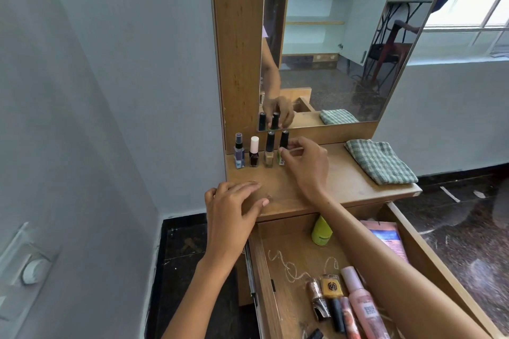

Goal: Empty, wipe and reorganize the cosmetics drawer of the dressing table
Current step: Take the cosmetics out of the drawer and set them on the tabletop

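Drawer point(429, 253) emptying underway: right hand point(305, 165) fingers pinch fourth nail-polish bottle point(283, 150) onto bench point(347, 184), left hand point(231, 206) relaxed, flat; next, fetch remaining cosmetics.

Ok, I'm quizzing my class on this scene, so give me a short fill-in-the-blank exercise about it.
1. The right hand pinches the ____ of four small bottles in the row.
2. The left hand rests on the dressing table's ____.
3. The folded checked cloth lies at the tabletop's ____ end.
4. The yellow-green bottle lies inside the open ____.

Missing words: rightmost; tabletop; right; drawer
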Demonstrator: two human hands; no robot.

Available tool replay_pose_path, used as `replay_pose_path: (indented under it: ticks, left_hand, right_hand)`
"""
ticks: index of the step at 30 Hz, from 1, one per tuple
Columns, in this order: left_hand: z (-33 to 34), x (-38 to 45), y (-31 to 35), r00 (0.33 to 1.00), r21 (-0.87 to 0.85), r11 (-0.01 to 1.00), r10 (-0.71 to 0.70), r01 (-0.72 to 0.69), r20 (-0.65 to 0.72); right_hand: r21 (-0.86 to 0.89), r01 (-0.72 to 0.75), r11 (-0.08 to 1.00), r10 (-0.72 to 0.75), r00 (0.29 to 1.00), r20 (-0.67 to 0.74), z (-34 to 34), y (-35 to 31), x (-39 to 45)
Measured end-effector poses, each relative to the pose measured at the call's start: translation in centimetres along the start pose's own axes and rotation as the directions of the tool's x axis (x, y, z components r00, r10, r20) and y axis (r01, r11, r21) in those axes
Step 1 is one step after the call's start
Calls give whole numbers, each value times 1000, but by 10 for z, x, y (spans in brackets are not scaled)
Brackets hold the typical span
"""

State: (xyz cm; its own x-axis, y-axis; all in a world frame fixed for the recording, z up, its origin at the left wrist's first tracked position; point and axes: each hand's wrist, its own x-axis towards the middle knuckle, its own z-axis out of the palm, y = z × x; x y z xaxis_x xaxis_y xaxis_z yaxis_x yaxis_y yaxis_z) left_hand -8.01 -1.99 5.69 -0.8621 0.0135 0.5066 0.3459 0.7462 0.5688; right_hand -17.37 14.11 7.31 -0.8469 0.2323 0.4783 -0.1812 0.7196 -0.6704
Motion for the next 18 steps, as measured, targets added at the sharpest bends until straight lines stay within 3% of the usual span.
replay_pose_path:
  ticks: [3,6,8,10,12,14,16,18]
  left_hand:
    - [-5,-3,-1,1000,-1,1000,21,-21,-4]
    - [-16,-13,0,998,-14,998,66,-66,1]
    - [-23,-24,3,995,-14,995,100,-100,23]
    - [-24,-38,9,990,-6,992,126,-126,68]
    - [-21,-52,14,984,-25,990,138,-136,110]
    - [-17,-64,18,978,-46,989,145,-139,150]
    - [-12,-73,22,970,-51,988,153,-146,188]
    - [-9,-77,24,966,-48,989,149,-142,209]
  right_hand:
    - [25,27,999,-27,1000,-9,-14,0,-9]
    - [120,160,980,-159,987,-18,-50,-3,-43]
    - [140,252,958,-270,954,128,-77,1,-75]
    - [19,311,950,-299,893,337,-97,12,-105]
    - [-180,318,931,-166,807,567,-108,26,-123]
    - [-321,429,844,-34,640,767,-110,39,-130]
    - [-302,551,778,23,455,890,-109,44,-131]
    - [-284,620,731,42,374,926,-104,46,-131]
